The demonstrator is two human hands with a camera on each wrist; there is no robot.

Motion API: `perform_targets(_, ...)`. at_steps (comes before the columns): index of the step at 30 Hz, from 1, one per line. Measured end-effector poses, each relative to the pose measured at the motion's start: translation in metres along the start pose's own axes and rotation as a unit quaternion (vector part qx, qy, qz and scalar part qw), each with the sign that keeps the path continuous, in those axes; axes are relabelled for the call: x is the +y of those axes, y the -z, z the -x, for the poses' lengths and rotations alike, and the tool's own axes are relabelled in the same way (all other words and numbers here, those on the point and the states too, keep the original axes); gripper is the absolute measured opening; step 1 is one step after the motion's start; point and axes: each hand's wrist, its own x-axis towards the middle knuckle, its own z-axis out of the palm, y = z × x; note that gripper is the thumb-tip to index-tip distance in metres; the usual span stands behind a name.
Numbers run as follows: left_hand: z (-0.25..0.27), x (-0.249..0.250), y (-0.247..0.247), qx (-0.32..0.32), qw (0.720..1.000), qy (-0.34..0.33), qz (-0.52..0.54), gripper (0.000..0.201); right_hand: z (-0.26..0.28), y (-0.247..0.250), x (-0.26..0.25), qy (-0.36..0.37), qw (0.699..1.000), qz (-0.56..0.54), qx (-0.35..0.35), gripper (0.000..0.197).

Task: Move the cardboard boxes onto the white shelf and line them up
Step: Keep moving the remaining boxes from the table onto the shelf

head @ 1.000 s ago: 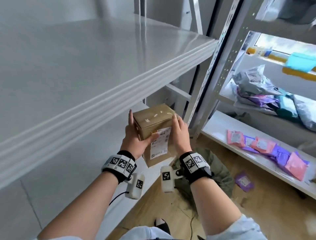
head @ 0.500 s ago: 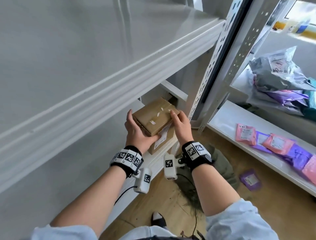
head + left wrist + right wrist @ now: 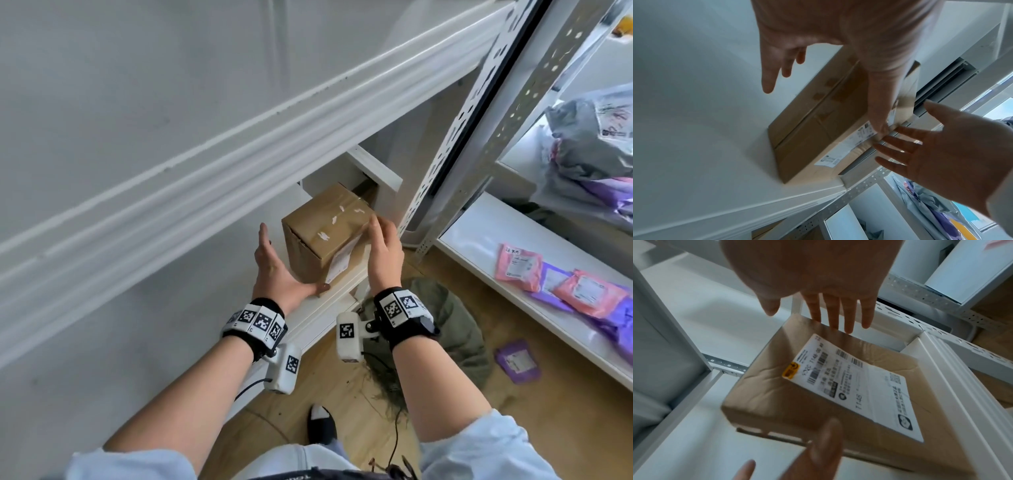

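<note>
Both hands have let go of the cardboard box [image 3: 325, 236], which a moment ago was carried between them and now rests on the white shelf [image 3: 339, 291], close to its front edge and right-hand corner. The left hand [image 3: 274, 270] lies flat-fingered just beside the box's left face, thumb at its lower front corner; the right hand [image 3: 385, 248] hovers with fingers spread at its upper right edge. This box looks placed; squaring it with later boxes likely remains.

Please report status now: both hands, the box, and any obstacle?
Left hand open, thumb at box base. Right hand open beside it. Cardboard box standing on white shelf. No obstacle seen.
</note>
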Motion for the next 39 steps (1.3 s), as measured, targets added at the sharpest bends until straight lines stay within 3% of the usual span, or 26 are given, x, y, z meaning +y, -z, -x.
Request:
perform_targets(3,0.014,-0.017,0.014,-0.014,1.0,0.013,-0.024,0.144,0.019,0.003,0.004,-0.015,0.999,-0.011,0.047,0.032)
perform_targets(6,0.031,-0.033,0.032,-0.029,0.998,0.013,-0.05,0.108,0.044,0.004,0.007,-0.006,0.997,0.013,0.077,0.034)
perform_targets(9,0.053,-0.048,0.052,-0.034,0.997,-0.012,-0.075,0.079,0.075,0.0,0.007,0.018,0.996,0.043,0.071,0.037)
perform_targets(11,0.071,-0.058,0.067,-0.031,0.995,-0.029,-0.089,0.071,0.099,-0.006,0.009,0.04,0.995,0.07,0.06,0.041)
perform_targets(23,0.214,-0.179,0.195,-0.062,0.99,-0.077,-0.1,0.065,0.332,-0.07,0.002,0.159,0.962,0.218,0.039,0.036)
perform_targets(30,0.302,-0.242,0.271,-0.039,0.996,-0.044,-0.066,0.063,0.464,-0.101,-0.001,0.152,0.962,0.226,-0.005,0.038)
perform_targets(39,0.414,-0.316,0.331,0.039,0.998,0.022,-0.047,0.06,0.579,-0.145,0.023,0.205,0.948,0.219,-0.105,0.037)
